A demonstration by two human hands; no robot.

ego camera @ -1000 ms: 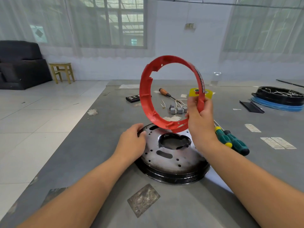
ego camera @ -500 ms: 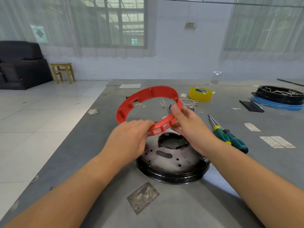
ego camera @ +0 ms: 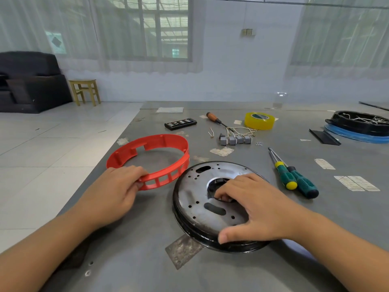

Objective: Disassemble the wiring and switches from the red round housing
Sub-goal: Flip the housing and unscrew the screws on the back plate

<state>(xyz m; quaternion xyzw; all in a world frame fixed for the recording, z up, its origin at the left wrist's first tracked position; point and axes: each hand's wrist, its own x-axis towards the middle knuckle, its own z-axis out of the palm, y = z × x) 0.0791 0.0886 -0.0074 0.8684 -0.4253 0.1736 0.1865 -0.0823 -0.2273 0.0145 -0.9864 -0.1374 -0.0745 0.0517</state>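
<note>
Across the upper middle of the frame my bench (ego camera: 263,270) carries a wooden-handled screwdriver (ego camera: 214,119), a yellow tape roll (ego camera: 260,121), a black bit case (ego camera: 180,123) and the row of grey switches (ego camera: 235,139) with their thin wiring (ego camera: 242,130) lying loose, well apart from the red round housing (ego camera: 151,159). Two green-handled screwdrivers (ego camera: 294,178) lie side by side at the right, and a black tray on a blue lid (ego camera: 357,127) sits at the far right edge. A black sofa (ego camera: 27,81) and a small wooden stool (ego camera: 85,91) stand on the floor at the upper left. The housing lies flat at centre left, just beside the round metal plate (ego camera: 202,207). My left hand (ego camera: 113,194) grips the housing's near rim, fingers curled over the top edge. My right hand (ego camera: 259,207) rests on the plate, fingertips hooked into its central opening and thumb pressed against the near black rim.
</note>
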